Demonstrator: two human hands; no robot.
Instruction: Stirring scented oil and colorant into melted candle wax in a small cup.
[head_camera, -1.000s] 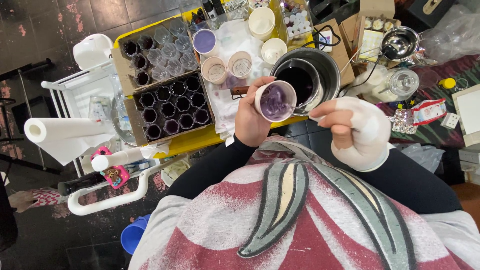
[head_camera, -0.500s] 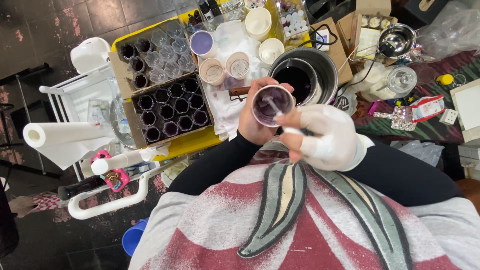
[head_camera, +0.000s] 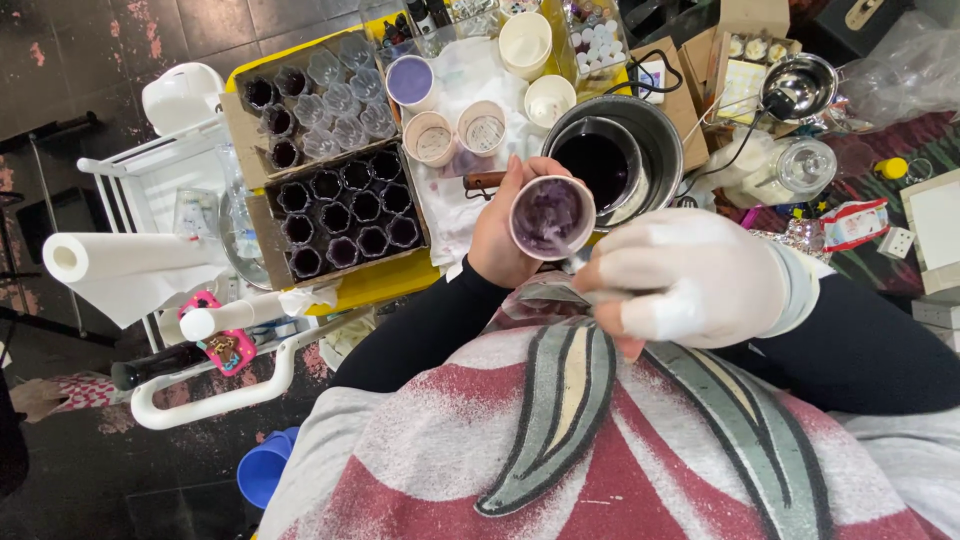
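My left hand (head_camera: 497, 232) grips a paper cup (head_camera: 551, 217) whose inside is coated purple, held tilted toward me just in front of a metal pot (head_camera: 655, 140) of dark purple liquid. My right hand (head_camera: 690, 280), in a white glove, is closed just right of and below the cup, its fingertips pinched on a thin object that I cannot make out. Both arms wear black sleeves.
A cardboard box (head_camera: 345, 212) of dark filled small cups sits left of the pot, with a second box (head_camera: 310, 100) of clear and dark cups behind it. Several paper cups (head_camera: 458, 125) stand on a stained cloth. A paper towel roll (head_camera: 120, 258) lies far left.
My left hand has kept the cup in front of the pot and tilted it more toward me. The gloved right hand came in from the right to beside the cup and closed.
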